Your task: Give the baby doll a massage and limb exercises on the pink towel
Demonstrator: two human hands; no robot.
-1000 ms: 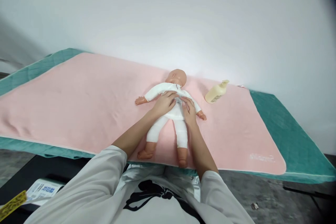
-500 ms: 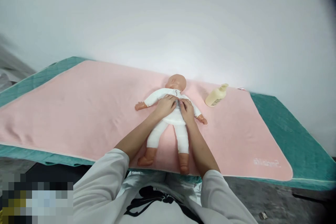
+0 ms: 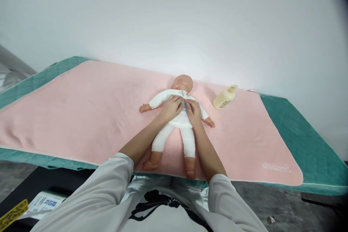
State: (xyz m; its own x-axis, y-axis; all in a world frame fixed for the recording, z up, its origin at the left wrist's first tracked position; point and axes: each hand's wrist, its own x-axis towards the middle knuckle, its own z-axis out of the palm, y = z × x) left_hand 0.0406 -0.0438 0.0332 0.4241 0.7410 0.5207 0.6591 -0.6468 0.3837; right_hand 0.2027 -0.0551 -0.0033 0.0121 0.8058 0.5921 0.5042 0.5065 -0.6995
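Note:
A baby doll (image 3: 181,120) in white cloth lies stretched out on a pink mat (image 3: 81,116), its bald head at the far end and its feet towards me. My left hand (image 3: 172,108) rests flat on the left side of the doll's upper torso, fingers stretched out. Beside it, my right hand (image 3: 194,111) lies on the right side of the torso with its fingers extended. The fingertips of both hands come close together at the middle, just below a small dark mark near the neck. Neither hand grasps anything.
A pale yellow pump bottle (image 3: 225,98) stands on the mat to the doll's right. Under the mat is a green padded cover (image 3: 301,127), against a white wall (image 3: 174,18). Below left are a white printed package (image 3: 45,203) and a yellow patterned strip (image 3: 13,214).
Both hands keep almost the same place on the doll. The view has shifted very slightly, and the package and yellow strip at lower left now show clearly instead of as blurred blocks.

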